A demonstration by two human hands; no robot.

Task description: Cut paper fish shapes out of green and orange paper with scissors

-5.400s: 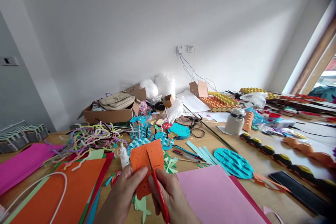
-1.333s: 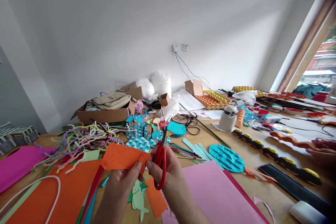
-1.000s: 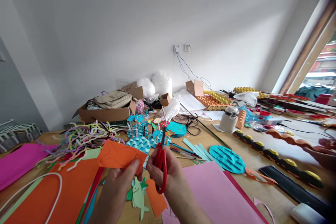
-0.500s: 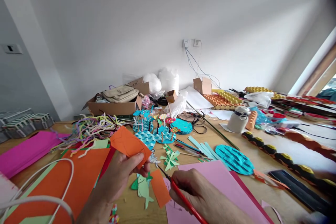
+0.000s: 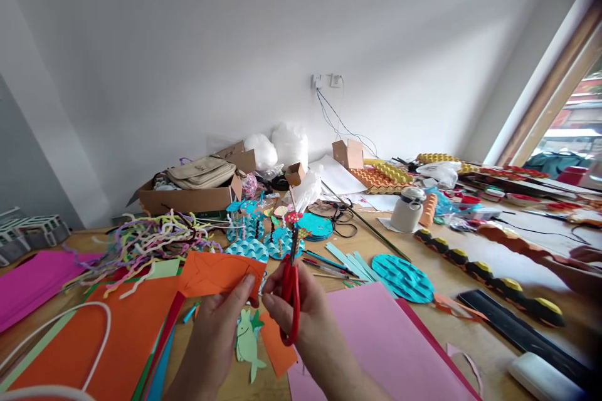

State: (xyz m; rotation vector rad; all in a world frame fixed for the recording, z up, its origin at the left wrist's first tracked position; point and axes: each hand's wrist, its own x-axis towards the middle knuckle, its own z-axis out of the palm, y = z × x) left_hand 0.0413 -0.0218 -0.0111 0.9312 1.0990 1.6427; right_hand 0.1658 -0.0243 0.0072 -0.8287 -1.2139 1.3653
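Note:
My left hand point(image 5: 217, 324) pinches a piece of orange paper point(image 5: 209, 272) between thumb and fingers; a dark outline is drawn on it. In my right hand point(image 5: 313, 316) is a pair of red-handled scissors point(image 5: 292, 288), blades pointing up, just right of the orange paper and apart from it. Whether the blades are parted I cannot tell. Below the hands lie a light green paper fish point(image 5: 247, 339) and an orange paper strip point(image 5: 277, 346). A pink sheet point(image 5: 371, 332) lies under and beside my right forearm.
Orange sheets point(image 5: 101, 338) and a white cable point(image 5: 107, 332) lie at left, behind them tangled pipe cleaners point(image 5: 160, 235). Decorated blue discs point(image 5: 247, 249) stand ahead. At right are a blue textured disc point(image 5: 402, 277), painted egg-carton strips point(image 5: 489, 279) and another person's hand point(image 5: 586, 260).
My right hand has lifted the scissors and turned them upright, closer to my left hand. The orange paper has been turned more level. The view has swung slightly right.

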